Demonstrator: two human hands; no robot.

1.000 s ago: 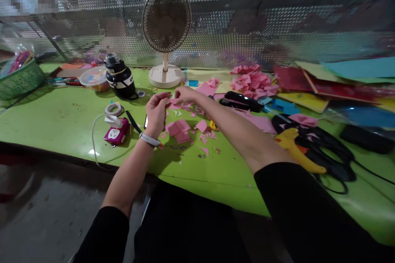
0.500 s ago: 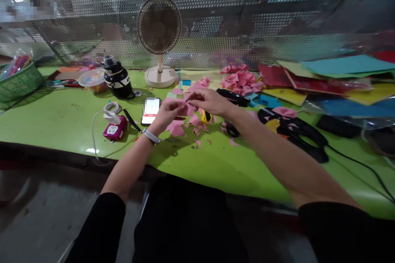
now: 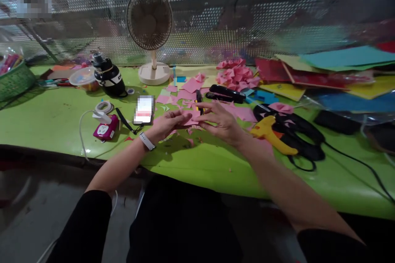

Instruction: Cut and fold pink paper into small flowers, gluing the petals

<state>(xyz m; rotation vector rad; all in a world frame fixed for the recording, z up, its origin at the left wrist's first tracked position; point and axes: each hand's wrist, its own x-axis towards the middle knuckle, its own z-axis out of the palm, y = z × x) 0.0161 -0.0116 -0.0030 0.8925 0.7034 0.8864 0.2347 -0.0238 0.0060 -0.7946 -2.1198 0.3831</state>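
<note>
1. Pink paper: sits between the two hands over the middle of the tabletop, back from its front edge; this position probably keeps it central to the person's view.
2. Left hand: pinches the paper at its left side between thumb and fingers, a narrow grip that appears to steady it.
3. Right hand: fingers slightly spread, tips at the paper's right side; whether they grip it cannot be told.
4. Pink scraps: lie loose beneath and near the hands.
5. Black stapler: rests beyond the right hand, toward the back edge, presumably within easy reach.
6. Pile of folded pink pieces: stands near the back edge, right of the fan; the spot seems chosen to leave the front free.
7. Phone: lies left of the paper, screen upward, apparently for viewing.
8. Yellow tool: lies right of the right hand, beside a black cord leading toward the tabletop's right end.
</note>
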